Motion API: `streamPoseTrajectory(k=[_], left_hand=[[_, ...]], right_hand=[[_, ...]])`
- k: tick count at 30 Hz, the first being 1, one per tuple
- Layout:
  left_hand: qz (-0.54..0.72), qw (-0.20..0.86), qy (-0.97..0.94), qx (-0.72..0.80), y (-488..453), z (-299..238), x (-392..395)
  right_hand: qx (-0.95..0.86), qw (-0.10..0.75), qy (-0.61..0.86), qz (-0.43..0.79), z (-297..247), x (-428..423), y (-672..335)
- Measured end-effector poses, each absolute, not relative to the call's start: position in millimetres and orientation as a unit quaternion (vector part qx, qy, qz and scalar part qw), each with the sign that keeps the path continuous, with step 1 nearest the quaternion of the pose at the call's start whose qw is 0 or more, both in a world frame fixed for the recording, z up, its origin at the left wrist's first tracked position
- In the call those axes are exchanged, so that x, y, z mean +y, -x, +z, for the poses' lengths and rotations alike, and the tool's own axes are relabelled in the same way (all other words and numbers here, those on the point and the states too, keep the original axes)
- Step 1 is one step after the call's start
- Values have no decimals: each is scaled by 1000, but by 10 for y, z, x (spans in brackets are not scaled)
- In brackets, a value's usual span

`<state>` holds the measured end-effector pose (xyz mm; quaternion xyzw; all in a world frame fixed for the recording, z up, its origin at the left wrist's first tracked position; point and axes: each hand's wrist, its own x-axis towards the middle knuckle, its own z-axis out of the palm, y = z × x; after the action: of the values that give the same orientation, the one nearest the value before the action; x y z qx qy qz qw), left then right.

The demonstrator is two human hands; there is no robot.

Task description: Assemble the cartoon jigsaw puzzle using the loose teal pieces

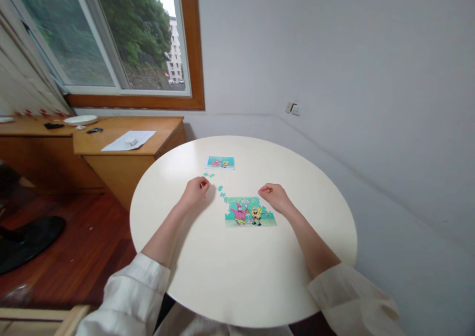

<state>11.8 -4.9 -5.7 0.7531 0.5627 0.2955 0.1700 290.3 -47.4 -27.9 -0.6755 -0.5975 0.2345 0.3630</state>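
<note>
A partly assembled jigsaw puzzle [248,213] with cartoon figures lies on the round table, its upper right side uneven. Several loose turquoise jigsaw pieces [220,188] trail from its upper left corner toward the printed picture card [220,163]. My left hand [196,191] is left of these pieces, thumb and fingers pinched together. At the puzzle's upper right edge, my right hand [275,196] is also closed in a pinch. What either hand holds, if anything, is too small to make out.
The cream round table [245,276] carries the puzzle and card. Behind it to the left, a wooden desk [166,133] bears a paper sheet [126,140] with a small white object, and a white plate [80,120]. A white wall stands along the right.
</note>
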Motion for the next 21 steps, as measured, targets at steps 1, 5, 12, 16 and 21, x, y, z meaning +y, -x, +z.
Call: streamPoseTrajectory(k=[1, 5, 12, 16, 21], left_hand=[[301, 163, -739, 580, -57, -49, -8], [328, 146, -699, 619, 123, -35, 106], [345, 181, -668, 634, 187, -66, 161], [346, 193, -655, 644, 230, -86, 191], [312, 181, -663, 656, 280, -76, 189]], right_hand=[[-598, 364, 674, 235, -287, -468, -2910], [-597, 371, 670, 240, -316, -448, -2932], [-601, 366, 669, 239, -330, -441, -2942], [-605, 361, 668, 238, -337, -436, -2954], [-609, 363, 664, 239, -345, -436, -2960]])
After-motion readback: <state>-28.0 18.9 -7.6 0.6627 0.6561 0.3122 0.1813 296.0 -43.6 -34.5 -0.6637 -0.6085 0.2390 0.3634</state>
